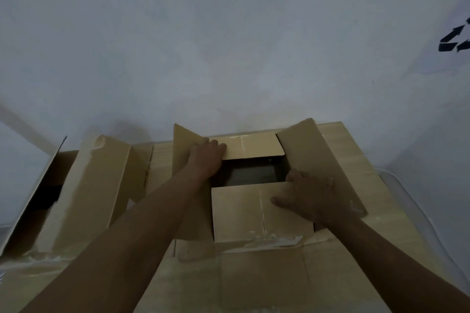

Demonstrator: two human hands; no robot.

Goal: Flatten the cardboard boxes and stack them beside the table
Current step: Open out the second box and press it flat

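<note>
Brown box sits lower ctr of frame on a wood table, opening facing up, all 4 flaps loose, torn tape along its near edge. Long axis runs bottom to top of frame; the long flaps stand at L and R. L hand lies on far flap, fingers bent; can't tell if it grips. R hand presses flat, fingers spread, on near flap. 2nd box close beside, lower left. Grey wall behind.

Only readable mark: black recycling-arrows symbol on white surface, top right, cut by frame edge. Small print on left cardboard box: too blurred.
</note>
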